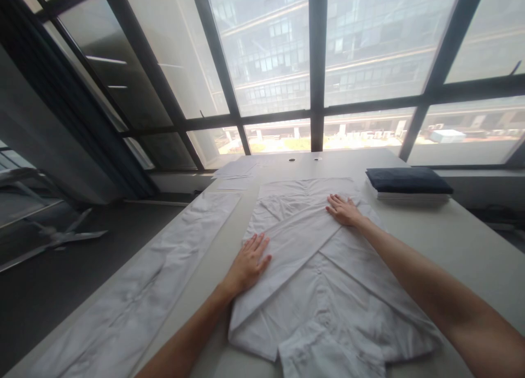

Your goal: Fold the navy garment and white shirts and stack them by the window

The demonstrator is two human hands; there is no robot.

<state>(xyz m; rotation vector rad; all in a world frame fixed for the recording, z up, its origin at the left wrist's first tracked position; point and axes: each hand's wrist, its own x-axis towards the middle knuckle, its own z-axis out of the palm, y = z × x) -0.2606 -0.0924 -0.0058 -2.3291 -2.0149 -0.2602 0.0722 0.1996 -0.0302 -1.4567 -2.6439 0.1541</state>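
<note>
A white garment (348,279), which looks like a shirt, lies spread on the white table (435,241). One long panel, probably a sleeve (291,246), is laid slantwise across its upper part. My left hand (248,262) rests flat on the lower left end of that panel, fingers apart. Farther up and to the right, my right hand (343,209) presses flat on the cloth, its fingers stretched out. A gathered white part (328,350) of the cloth lies toward me at the bottom of the view.
Another white cloth (135,290), wrinkled, runs along the table's left side. White paper sheets (234,175) lie at the far left. At the right stands a folded stack with dark blue cloth (408,180) on top. Large windows (262,50) rise behind the table.
</note>
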